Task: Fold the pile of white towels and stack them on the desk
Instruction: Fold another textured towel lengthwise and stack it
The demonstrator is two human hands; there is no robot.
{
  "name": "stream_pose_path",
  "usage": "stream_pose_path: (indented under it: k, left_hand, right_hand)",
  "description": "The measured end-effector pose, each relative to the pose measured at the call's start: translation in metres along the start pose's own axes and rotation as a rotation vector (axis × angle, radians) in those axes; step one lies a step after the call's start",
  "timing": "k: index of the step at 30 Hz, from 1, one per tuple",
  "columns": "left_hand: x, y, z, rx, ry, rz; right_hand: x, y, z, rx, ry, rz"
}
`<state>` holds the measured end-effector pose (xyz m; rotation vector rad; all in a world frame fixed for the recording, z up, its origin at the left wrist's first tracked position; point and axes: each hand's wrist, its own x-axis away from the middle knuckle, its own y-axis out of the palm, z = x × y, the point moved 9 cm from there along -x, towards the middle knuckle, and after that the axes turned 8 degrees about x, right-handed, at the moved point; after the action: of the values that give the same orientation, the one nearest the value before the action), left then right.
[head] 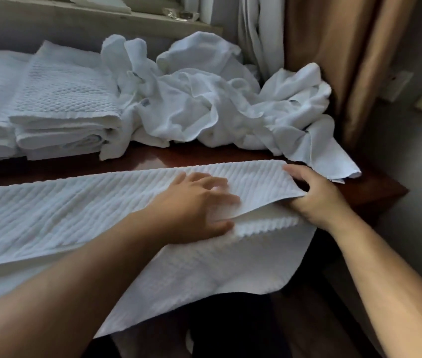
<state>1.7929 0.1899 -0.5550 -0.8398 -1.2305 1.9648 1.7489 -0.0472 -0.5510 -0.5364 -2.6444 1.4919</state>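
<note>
A ribbed towel [75, 215] lies along the near bench [191, 157] edge. The left hand [197, 202] presses flat on it; the right hand [313, 197] grips its right end. Soft, limp; likely best held by corners.

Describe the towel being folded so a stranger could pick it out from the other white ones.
Start at the dark wooden desk. Along its near edge lies one long ribbed towel, spread flat. Unlike the crumpled pile behind it and the folded stack at back left, it alone has the left hand pressing it and the right hand gripping its end.
</note>
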Motion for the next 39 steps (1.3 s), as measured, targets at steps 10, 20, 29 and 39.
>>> stream_pose_path:
  k: [10, 20, 29, 39]
  left_hand:
    - [0.005, -0.026, 0.041, -0.032, 0.237, 0.238]
    - [-0.001, -0.018, 0.018, 0.292, -0.003, 0.05]
    - [0.013, 0.0, -0.032, 0.013, -0.24, -0.081]
    - [0.015, 0.002, -0.065, -0.077, -0.363, -0.096]
  right_hand:
    - [-0.02, 0.004, 0.005, -0.4, 0.179, -0.033]
    - [-0.025, -0.004, 0.003, -0.116, 0.182, -0.071]
    - [-0.025, 0.02, -0.066, 0.634, 0.129, -0.103]
    - [-0.04, 0.078, -0.052, 0.57, 0.137, -0.219]
